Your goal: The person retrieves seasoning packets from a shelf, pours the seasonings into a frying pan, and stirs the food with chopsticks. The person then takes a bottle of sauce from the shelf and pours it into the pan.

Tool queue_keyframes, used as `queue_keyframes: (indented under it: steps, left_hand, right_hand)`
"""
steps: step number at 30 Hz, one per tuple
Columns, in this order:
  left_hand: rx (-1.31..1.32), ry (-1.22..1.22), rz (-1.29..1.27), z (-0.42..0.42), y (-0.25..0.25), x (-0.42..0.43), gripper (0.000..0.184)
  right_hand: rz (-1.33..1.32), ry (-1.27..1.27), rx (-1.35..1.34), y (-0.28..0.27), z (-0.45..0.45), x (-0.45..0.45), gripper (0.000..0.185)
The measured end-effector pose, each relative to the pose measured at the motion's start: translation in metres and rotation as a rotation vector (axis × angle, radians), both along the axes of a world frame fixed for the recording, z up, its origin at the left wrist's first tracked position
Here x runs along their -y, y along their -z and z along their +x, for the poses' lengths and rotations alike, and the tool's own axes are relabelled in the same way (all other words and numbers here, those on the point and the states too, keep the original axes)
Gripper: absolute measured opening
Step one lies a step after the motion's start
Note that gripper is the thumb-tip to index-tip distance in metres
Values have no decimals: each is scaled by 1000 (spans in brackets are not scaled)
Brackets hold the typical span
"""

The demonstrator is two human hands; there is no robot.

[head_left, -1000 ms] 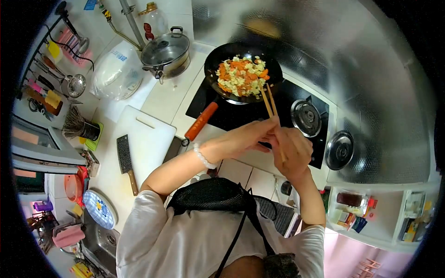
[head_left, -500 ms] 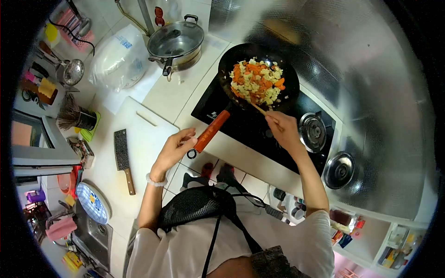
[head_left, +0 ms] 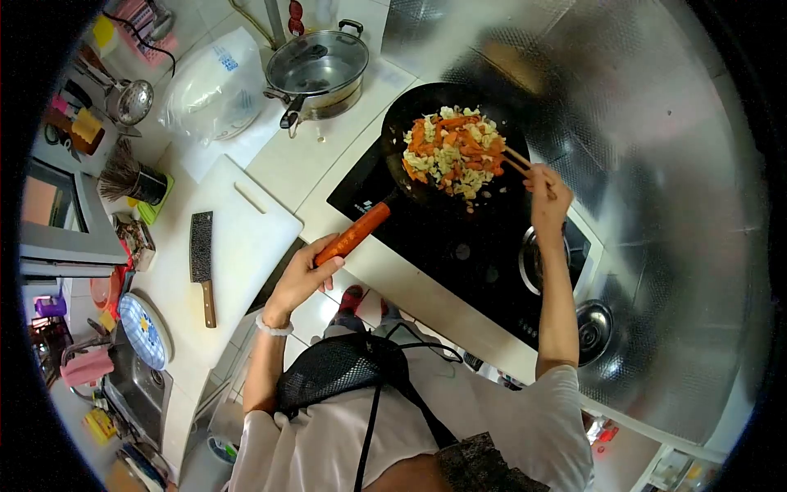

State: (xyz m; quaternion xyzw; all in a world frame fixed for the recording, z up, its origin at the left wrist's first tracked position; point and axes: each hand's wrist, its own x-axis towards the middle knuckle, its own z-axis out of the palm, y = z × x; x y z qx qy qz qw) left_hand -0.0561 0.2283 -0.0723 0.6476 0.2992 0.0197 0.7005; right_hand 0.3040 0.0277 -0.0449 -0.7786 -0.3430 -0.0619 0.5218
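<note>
My left hand (head_left: 307,271) is wrapped around the end of the red-orange handle (head_left: 357,234) of a black wok (head_left: 402,115). Chopped orange pieces, perhaps carrot, and pale yellow pieces that look like egg make up the food (head_left: 455,152) in the wok. With my right hand (head_left: 548,193) I grip a pair of wooden chopsticks (head_left: 516,159) at the wok's right side. Their tips reach into the edge of the food. Under the wok lies a black glass stove (head_left: 443,246).
A white cutting board (head_left: 254,234) and a cleaver (head_left: 202,266) lie on the left counter. Behind them are a glass-lidded pot (head_left: 320,70) and a plastic-wrapped bundle (head_left: 213,86). A plate (head_left: 145,330) stands by the sink (head_left: 139,385). Foil-like metal sheeting (head_left: 639,164) lines the right side.
My left hand has closed on the wok handle, having been beside it with fingers loose. My right hand has carried the chopsticks from the food's near side to its right side.
</note>
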Motion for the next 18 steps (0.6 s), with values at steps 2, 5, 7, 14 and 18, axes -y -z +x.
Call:
queue_keyframes:
  steps: [2,5,7,14,18]
  left_hand:
    - [-7,-8,-19,-2,-1,2,51]
    - [-1,-35,-18,1,-2,2,50]
    - [-31,-43,-17,0,-5,4,48]
    - [-40,-6,29,0,-4,2,49]
    - [-41,9,54,-2,-1,0,48]
  right_hand:
    - [-60,46,27,18,22,-1,25]
    - [86,-89,-103,46,36,-22,21]
    - [45,-116,-143,68,31,-39,20]
    - [103,-237,-357,5,-39,-48,27]
    - [3,-335,-271,40,-42,-62,29]
